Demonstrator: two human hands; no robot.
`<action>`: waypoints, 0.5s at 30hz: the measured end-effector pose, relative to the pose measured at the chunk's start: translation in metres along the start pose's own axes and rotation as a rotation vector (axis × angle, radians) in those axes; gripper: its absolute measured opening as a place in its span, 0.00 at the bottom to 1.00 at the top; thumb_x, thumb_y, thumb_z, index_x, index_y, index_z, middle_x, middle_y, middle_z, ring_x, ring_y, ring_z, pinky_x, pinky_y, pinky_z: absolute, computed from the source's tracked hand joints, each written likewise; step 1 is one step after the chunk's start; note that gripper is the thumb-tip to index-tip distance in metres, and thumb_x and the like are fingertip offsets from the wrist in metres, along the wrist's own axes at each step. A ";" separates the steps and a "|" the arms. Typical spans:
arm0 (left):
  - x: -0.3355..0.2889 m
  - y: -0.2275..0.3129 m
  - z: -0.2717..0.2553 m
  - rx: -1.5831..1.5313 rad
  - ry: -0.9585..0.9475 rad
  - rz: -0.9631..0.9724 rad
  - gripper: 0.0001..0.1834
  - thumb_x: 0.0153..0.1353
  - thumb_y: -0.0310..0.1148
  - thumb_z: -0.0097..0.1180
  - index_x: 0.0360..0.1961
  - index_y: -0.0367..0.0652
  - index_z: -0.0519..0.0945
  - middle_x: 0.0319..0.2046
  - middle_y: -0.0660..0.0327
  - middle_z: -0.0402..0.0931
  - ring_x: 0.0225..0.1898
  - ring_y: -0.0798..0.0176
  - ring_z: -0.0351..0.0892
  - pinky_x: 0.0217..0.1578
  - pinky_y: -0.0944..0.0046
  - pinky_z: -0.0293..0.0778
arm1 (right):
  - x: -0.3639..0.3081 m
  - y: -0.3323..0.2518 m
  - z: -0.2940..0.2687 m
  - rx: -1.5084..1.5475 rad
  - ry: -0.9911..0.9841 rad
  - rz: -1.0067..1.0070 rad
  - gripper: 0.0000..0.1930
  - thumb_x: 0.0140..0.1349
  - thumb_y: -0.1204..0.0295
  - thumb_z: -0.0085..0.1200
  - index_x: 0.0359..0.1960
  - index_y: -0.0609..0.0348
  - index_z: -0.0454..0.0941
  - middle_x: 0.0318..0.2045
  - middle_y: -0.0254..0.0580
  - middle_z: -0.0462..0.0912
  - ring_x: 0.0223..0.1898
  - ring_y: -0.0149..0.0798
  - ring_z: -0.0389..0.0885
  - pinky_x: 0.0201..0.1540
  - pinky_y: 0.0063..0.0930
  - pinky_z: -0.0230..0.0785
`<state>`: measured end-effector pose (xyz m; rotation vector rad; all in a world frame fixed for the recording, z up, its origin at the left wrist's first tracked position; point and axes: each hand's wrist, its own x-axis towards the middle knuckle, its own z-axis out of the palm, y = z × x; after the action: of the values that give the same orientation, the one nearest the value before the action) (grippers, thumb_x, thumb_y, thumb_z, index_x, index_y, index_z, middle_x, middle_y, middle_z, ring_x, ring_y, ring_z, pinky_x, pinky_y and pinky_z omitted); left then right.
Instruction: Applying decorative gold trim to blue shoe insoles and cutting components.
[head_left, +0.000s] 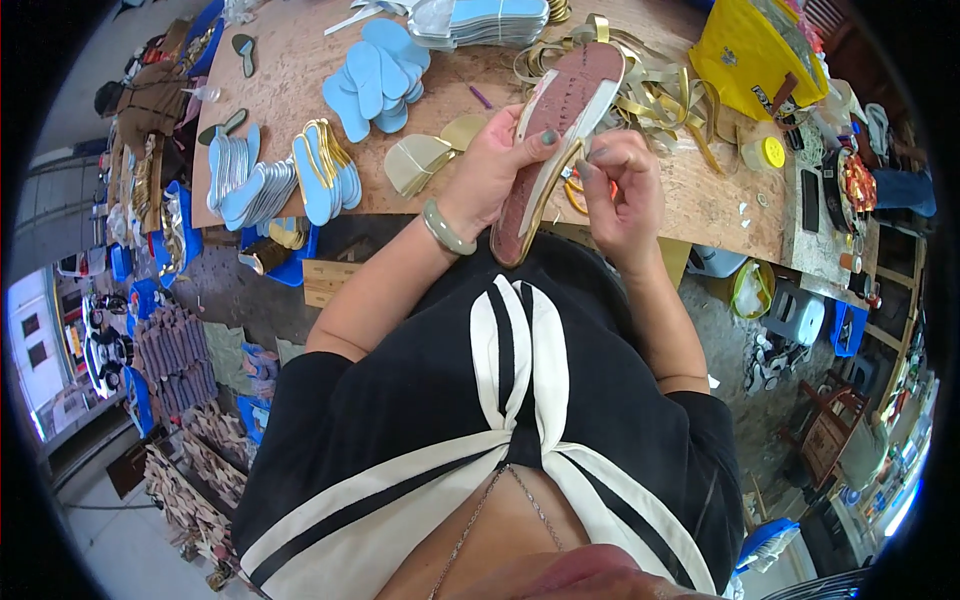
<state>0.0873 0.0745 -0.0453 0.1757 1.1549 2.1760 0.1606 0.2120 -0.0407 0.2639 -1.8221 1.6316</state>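
My left hand [485, 175] grips a shoe insole [573, 95] held upright over the table's front edge. Its face is reddish brown, with a whitish band along the right side. A narrow gold strip [545, 185] follows its lower right edge. My right hand [628, 190] is closed at that edge, thumb and fingers pinching around the strip's upper end. The fingertips partly hide what they hold. Behind the insole, orange-handled scissors [573, 193] show in part on the table. Gold-beige insole pieces [418, 163] lie just left of my left hand.
The wooden table [275, 95] carries light-blue insoles [375, 80], silver-edged stacks [255, 190] and gold-edged insoles [323, 170]. Loose gold strips [660, 90] tangle at the back right, near a yellow bag [755, 60] and a yellow-lidded jar [765, 153]. A grey stool [795, 312] stands right, below.
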 end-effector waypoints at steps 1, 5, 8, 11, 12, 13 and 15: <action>0.003 -0.001 -0.001 0.015 0.007 -0.027 0.26 0.58 0.32 0.60 0.54 0.36 0.65 0.44 0.61 0.75 0.42 0.72 0.75 0.44 0.72 0.72 | -0.002 -0.003 -0.001 0.003 -0.006 0.002 0.13 0.53 0.90 0.49 0.37 0.61 0.68 0.33 0.41 0.73 0.25 0.27 0.71 0.24 0.17 0.63; 0.017 0.005 -0.007 0.050 0.070 -0.116 0.21 0.61 0.34 0.57 0.51 0.37 0.68 0.37 0.64 0.76 0.35 0.75 0.76 0.35 0.73 0.74 | -0.014 -0.020 -0.001 -0.161 -0.316 -0.099 0.16 0.47 0.89 0.52 0.37 0.57 0.71 0.30 0.43 0.75 0.30 0.43 0.76 0.28 0.29 0.69; 0.041 0.007 -0.046 0.057 0.103 -0.187 0.16 0.61 0.36 0.57 0.44 0.37 0.73 0.31 0.63 0.77 0.28 0.72 0.76 0.29 0.69 0.75 | -0.024 -0.046 -0.005 -0.076 -0.548 -0.150 0.17 0.43 0.86 0.54 0.35 0.52 0.73 0.31 0.40 0.75 0.31 0.43 0.77 0.30 0.33 0.71; 0.049 0.011 -0.059 -0.006 0.115 -0.172 0.14 0.60 0.36 0.57 0.42 0.37 0.75 0.28 0.60 0.79 0.24 0.67 0.78 0.26 0.64 0.78 | -0.021 -0.036 -0.018 -0.132 -0.332 0.083 0.15 0.47 0.86 0.49 0.36 0.55 0.74 0.29 0.38 0.74 0.30 0.39 0.76 0.30 0.29 0.70; 0.045 0.018 -0.053 0.013 0.086 -0.229 0.14 0.61 0.36 0.57 0.42 0.37 0.75 0.29 0.59 0.79 0.25 0.66 0.79 0.28 0.64 0.79 | -0.006 -0.022 -0.030 -0.158 -0.130 0.057 0.13 0.50 0.87 0.46 0.37 0.60 0.74 0.28 0.39 0.72 0.28 0.34 0.74 0.30 0.26 0.69; 0.042 0.023 -0.050 0.033 0.056 -0.285 0.14 0.61 0.36 0.56 0.42 0.36 0.75 0.30 0.59 0.79 0.27 0.66 0.80 0.29 0.65 0.80 | 0.003 -0.020 -0.036 -0.032 0.119 0.451 0.11 0.52 0.86 0.46 0.38 0.65 0.72 0.28 0.41 0.71 0.28 0.31 0.72 0.32 0.24 0.69; 0.038 0.023 -0.048 0.065 -0.018 -0.327 0.14 0.62 0.35 0.54 0.43 0.35 0.75 0.32 0.57 0.80 0.29 0.66 0.82 0.31 0.66 0.80 | 0.017 0.006 -0.057 -0.065 0.190 0.429 0.13 0.57 0.83 0.47 0.44 0.63 0.71 0.35 0.38 0.72 0.30 0.29 0.71 0.33 0.18 0.66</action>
<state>0.0278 0.0557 -0.0629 0.0311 1.1567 1.8482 0.1636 0.2714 -0.0354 -0.3238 -1.8644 1.8023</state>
